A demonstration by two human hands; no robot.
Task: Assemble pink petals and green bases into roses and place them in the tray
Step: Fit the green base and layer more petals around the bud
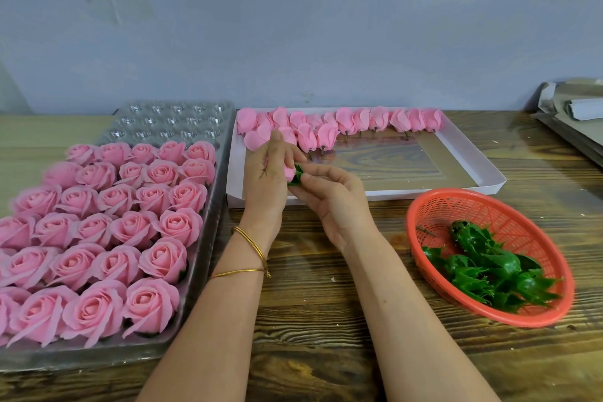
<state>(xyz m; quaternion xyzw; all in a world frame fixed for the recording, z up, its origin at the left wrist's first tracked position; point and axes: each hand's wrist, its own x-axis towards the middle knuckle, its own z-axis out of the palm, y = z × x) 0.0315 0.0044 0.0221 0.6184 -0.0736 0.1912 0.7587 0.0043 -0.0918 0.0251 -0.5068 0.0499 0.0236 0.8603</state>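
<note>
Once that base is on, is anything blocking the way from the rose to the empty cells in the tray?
Nothing visible does. The left hand holds the rose and the right hand the green base, just right of the tray; its empty cells lie at the far end, behind the finished roses.

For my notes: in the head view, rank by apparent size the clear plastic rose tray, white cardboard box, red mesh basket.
clear plastic rose tray
white cardboard box
red mesh basket
The tray is nearer: its lead is unsure.

Pink bud (288,172) against green base (298,174)
</note>
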